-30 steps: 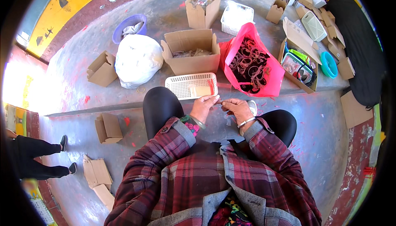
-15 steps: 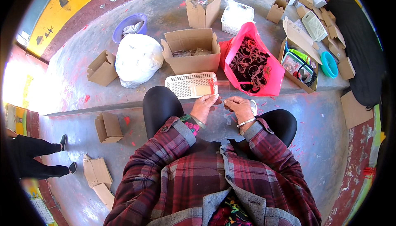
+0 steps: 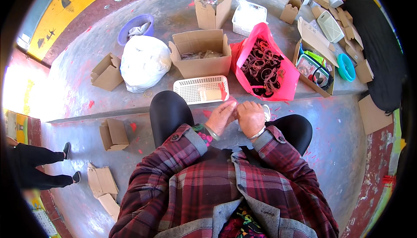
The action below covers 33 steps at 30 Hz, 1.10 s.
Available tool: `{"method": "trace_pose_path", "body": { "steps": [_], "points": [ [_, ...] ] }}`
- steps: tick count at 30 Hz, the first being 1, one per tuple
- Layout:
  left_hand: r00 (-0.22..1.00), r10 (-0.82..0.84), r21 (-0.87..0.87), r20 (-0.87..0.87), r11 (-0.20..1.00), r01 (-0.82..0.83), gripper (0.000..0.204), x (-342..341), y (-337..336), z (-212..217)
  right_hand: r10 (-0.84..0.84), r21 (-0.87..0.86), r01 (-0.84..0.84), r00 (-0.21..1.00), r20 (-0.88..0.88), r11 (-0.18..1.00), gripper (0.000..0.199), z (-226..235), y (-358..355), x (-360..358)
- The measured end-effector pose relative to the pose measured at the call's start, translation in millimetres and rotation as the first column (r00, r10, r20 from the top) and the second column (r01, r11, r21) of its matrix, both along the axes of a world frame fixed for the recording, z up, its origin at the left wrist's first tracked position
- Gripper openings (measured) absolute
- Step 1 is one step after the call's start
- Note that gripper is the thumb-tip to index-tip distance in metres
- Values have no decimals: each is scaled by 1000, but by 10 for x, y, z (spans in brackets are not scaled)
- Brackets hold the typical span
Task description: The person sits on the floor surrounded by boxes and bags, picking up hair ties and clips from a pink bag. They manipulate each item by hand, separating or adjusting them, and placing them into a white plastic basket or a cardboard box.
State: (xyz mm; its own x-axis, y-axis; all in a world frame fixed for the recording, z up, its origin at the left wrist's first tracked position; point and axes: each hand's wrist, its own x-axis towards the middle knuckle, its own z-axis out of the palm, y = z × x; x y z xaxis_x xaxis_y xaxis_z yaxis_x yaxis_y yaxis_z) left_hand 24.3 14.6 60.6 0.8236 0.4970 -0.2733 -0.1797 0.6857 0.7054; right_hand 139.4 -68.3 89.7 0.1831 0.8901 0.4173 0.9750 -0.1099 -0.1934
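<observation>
My left hand (image 3: 221,116) and my right hand (image 3: 251,117) meet fingertip to fingertip between my knees, both pinched on a small thin piece that the fingers mostly hide. Just beyond them on the step stands a white perforated basket (image 3: 191,91) with a beige and red packet (image 3: 212,94) in it. To the right of the basket a pink bag (image 3: 290,78) lies open, full of dark reddish-brown rings (image 3: 263,66). Behind the basket is an open cardboard box (image 3: 204,66) with pale loose stuff inside.
A tied white sack (image 3: 144,62) and a purple bowl (image 3: 130,24) sit at the left. Several small cardboard boxes lie around, one at the lower left (image 3: 114,133). Another person's legs (image 3: 39,168) show at the left edge. A black mat (image 3: 382,42) lies at the right.
My hands have drawn closer together, so the fingertips now touch. The thin piece seen between them earlier is now hidden by the fingers.
</observation>
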Motion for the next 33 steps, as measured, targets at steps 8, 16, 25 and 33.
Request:
{"method": "trace_pose_path", "body": {
  "steps": [8, 16, 25, 33],
  "points": [
    [1000, -11, 50, -21, 999, 12, 28, -44, 191, -110, 83, 180, -7, 903, -421, 984, 21, 2, 76, 15],
    [972, -94, 304, -214, 940, 157, 23, -83, 372, -109, -213, -219, -127, 53, -976, 968, 18, -86, 50, 315],
    [965, -116, 142, -237, 978, 153, 21, -80, 334, -56, -261, -259, -141, -1, -965, 956, 16, -64, 14, 297],
    [953, -67, 178, -296, 976, 124, 17, -106, 351, -78, -236, -236, -14, 32, -971, 972, 14, -159, 22, 299]
  ]
}}
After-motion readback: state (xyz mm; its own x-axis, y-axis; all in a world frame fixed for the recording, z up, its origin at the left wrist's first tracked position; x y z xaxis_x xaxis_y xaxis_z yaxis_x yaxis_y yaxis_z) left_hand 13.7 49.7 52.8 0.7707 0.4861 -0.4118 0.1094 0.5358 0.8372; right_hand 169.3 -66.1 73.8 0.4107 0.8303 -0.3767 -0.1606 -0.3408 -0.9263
